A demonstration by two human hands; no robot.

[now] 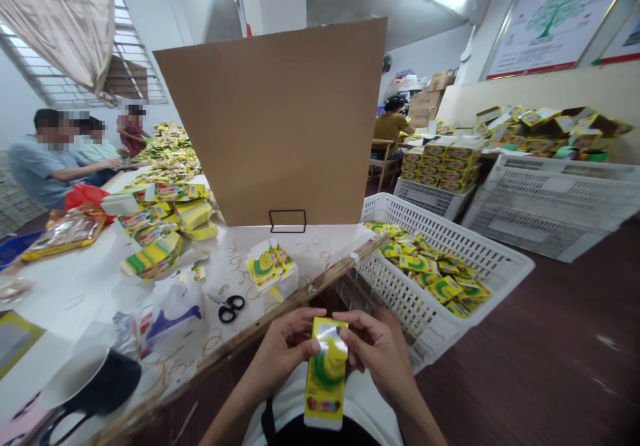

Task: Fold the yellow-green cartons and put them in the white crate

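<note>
A yellow and green packet [326, 374] stands upright over my lap, just below the table's front edge. My left hand [285, 353] pinches its top left corner with closed fingers. My right hand [377, 349] pinches the top right corner in the same way. Close ahead on the table lies a small stack of similar packets [270, 269], with black scissors [231, 309] to its left.
A brown cardboard sheet [280, 126] stands upright on the white table [75, 286]. At my right, a white basket [500, 266] holds several packets. More packets are piled at the left [160, 226]. Other people sit at the far left [50, 159] and back [393, 129]. Empty crates [560, 199] fill the right.
</note>
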